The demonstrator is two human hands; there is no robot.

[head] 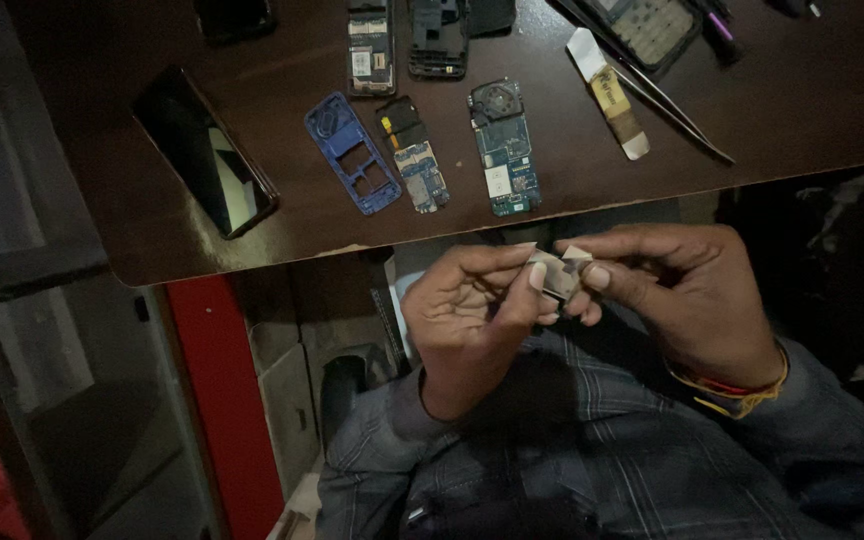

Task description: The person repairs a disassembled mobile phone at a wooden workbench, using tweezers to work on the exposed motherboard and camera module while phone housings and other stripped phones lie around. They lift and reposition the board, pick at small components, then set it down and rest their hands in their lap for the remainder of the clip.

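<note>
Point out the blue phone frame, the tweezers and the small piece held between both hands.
blue phone frame [352, 153]: head view, on its middle bar.
tweezers [674, 108]: head view, midway along the thin metal arms.
small piece [556, 272]: head view, on its pale face between the fingertips of both hands.

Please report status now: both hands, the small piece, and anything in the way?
Left hand and right hand pinch small pale piece together, below table edge. Phone parts lie apart on table. Nothing in the way.
</note>
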